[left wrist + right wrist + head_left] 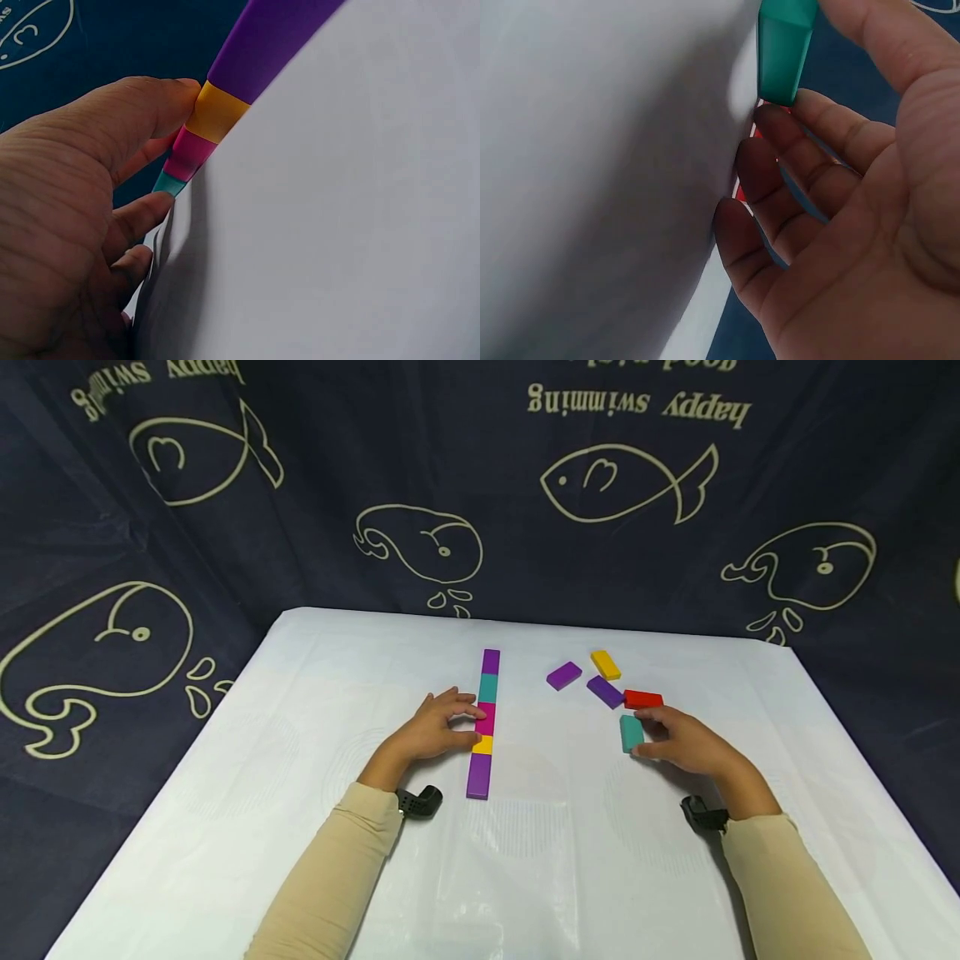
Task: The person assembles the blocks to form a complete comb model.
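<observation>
A straight row of blocks runs away from the person: a purple block (478, 777) nearest, then a yellow block (483, 744), a pink block (487, 719), a teal block (488, 687) and another purple block (491, 662) farthest. Beside the row, the left hand (431, 727) touches it with relaxed fingers; its thumb is at the yellow block and a finger at the pink one. Farther right, the right hand (686, 741) pinches a loose teal block (631, 734) lying on the table, index finger at the far end and thumb at the near end.
Beyond the right hand lie a red block (642, 700), a violet block (605, 692), a purple block (564, 675) and a yellow block (605, 665). A white sheet covers the table (525, 877). Behind it hangs a dark cloth (315, 568) with fish drawings.
</observation>
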### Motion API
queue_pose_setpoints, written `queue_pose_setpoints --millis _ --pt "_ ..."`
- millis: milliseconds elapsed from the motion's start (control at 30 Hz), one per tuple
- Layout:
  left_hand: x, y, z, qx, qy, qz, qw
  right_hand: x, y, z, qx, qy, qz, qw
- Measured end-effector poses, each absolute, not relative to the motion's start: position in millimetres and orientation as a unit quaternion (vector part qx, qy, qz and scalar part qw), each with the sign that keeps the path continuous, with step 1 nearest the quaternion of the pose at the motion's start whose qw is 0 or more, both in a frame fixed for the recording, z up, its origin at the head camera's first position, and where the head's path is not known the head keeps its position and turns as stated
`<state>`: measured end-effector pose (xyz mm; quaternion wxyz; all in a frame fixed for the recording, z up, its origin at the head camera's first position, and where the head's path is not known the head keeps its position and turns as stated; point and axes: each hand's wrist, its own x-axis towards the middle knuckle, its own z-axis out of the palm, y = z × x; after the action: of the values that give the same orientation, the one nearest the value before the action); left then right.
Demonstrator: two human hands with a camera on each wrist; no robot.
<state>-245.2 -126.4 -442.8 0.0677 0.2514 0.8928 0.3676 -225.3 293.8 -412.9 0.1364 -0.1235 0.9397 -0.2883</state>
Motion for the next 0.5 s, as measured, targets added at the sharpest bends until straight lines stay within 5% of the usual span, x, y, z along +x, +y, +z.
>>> queue_pose_setpoints --millis 500 --pt "-242.9 -127.5 -439.9 0.257 0.889 0.373 0.068 -220.2 296.2 -417.6 -0.115 0.940 -0.291 0.136"
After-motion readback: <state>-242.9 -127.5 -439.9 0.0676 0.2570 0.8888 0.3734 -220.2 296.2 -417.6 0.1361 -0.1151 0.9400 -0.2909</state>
